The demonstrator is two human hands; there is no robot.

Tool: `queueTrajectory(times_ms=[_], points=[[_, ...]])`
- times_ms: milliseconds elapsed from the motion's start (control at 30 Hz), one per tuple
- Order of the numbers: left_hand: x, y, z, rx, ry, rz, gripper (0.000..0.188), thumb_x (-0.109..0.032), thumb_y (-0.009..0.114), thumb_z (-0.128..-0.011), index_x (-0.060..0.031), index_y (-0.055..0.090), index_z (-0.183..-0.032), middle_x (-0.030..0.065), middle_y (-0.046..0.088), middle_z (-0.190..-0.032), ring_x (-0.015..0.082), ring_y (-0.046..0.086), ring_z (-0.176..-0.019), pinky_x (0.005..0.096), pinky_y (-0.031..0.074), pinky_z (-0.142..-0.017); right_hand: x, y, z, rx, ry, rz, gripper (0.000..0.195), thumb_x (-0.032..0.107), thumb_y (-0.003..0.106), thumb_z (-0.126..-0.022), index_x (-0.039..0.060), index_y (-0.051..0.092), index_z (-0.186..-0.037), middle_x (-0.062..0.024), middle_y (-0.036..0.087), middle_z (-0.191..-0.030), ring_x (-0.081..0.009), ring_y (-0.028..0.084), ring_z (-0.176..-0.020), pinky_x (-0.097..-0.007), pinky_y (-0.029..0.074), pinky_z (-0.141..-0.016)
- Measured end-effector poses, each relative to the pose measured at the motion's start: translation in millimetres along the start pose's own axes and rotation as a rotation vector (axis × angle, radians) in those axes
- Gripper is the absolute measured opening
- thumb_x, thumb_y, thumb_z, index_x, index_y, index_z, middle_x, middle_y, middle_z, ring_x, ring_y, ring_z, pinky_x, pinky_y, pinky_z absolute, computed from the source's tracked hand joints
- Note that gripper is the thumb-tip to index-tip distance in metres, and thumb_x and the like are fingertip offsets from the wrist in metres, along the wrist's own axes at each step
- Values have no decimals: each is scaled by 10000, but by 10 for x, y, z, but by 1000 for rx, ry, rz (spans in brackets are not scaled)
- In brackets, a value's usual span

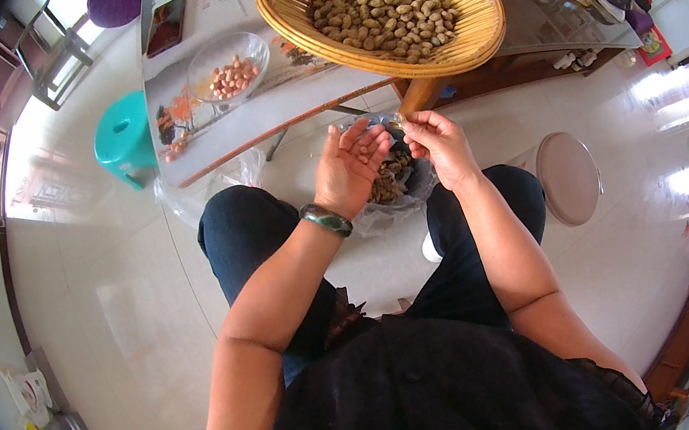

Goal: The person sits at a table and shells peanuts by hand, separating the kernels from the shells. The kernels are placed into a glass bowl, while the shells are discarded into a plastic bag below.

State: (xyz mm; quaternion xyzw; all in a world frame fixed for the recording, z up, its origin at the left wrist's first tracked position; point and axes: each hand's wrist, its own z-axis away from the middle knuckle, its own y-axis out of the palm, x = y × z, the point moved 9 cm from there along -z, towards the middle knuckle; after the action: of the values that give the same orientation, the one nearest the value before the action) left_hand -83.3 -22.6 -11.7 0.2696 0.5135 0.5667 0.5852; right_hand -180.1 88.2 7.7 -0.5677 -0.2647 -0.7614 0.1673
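Observation:
My left hand [351, 169] is palm up over a lined waste bin, its thumb apart and its fingers loosely curled. Whether small kernels lie in the palm is hard to make out. Beside it, the thumb and fingers of my right hand [440, 144] pinch a peanut shell [397, 121]. Below both hands, peanut shells [389, 183] fill part of the plastic-bag-lined bin [424, 179] between my knees. A round woven bamboo basket [487, 41] of unshelled peanuts [381, 11] is in front. Shelled pink peanut kernels [234, 77] lie in a clear glass bowl [199, 75].
The basket overhangs the near edge of a printed-top table [272, 120]. Several loose kernels [175, 149] and a smartphone [166, 27] lie on it. A turquoise plastic stool [123, 133] stands at left; a lidded bucket [568, 179] is by my right knee. Bags and food crowd the right side.

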Motion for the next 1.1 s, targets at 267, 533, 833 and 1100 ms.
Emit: queueTrajectory(times_ms=[267, 533, 833, 1100], points=[[-993, 583, 212, 271, 397, -185, 557, -453, 357, -1005, 35, 577, -1158, 125, 626, -1002, 219, 578, -925, 331, 460, -894, -116, 19, -47, 19, 63, 219, 350, 136, 665, -888, -12, 549, -1184, -37, 615, -783, -72, 549, -652, -206, 454, -582], [-2388, 889, 328, -51, 913, -662, 612, -453, 294, -1020, 71, 467, -1285, 187, 520, -1271, 251, 476, -1209, 367, 314, -1092, -115, 94, -44, 104, 49, 229, 279, 103, 633, -897, -11, 566, -1143, -39, 617, -754, -76, 541, -621, -216, 458, -557], [-1843, 958, 666, 64, 1009, -815, 538, -399, 288, -1031, 43, 533, -1215, 153, 548, -1262, 235, 513, -1164, 380, 351, -1057, 51, -24, -35, -67, -169, 716, 197, 236, 636, -867, 44, 662, -902, -92, 691, -758, -210, 672, -718, -323, 507, -670], [-269, 568, 359, 129, 593, -1331, 287, -69, 563, -929, -25, 546, -1212, 38, 598, -956, 125, 562, -806, 256, 480, -720, 634, -13, 287, -260, -412, 691, 316, 288, 582, -948, -2, 621, -828, -48, 626, -645, -101, 592, -605, -254, 465, -571]])
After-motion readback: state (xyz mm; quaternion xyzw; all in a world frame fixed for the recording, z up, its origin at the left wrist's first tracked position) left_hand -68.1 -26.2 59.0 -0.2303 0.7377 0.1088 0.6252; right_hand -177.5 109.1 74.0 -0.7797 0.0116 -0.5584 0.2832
